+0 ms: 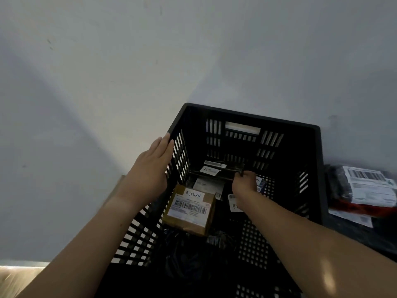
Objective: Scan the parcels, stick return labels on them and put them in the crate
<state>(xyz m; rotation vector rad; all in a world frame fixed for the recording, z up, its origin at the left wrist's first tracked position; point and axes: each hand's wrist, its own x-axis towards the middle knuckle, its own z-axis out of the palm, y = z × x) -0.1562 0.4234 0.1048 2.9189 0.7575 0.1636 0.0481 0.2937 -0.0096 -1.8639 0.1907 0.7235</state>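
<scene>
Deep in the crate (318, 168), the right hand (245, 182) seems to pinch a dark parcel (211, 171) by its edge — a slip drops it label-down; the left hand (150, 166), fingers straight, steadies the rim.

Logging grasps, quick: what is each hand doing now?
Left hand: open, flat against the wall of the black slatted plastic crate.
Right hand: grips a flat black parcel.

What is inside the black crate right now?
Inside the crate: a brown box marked RETURN, a flat dark parcel gripped by the right hand, labelled parcels underneath. The right forearm and darkness hide the rest.
</scene>
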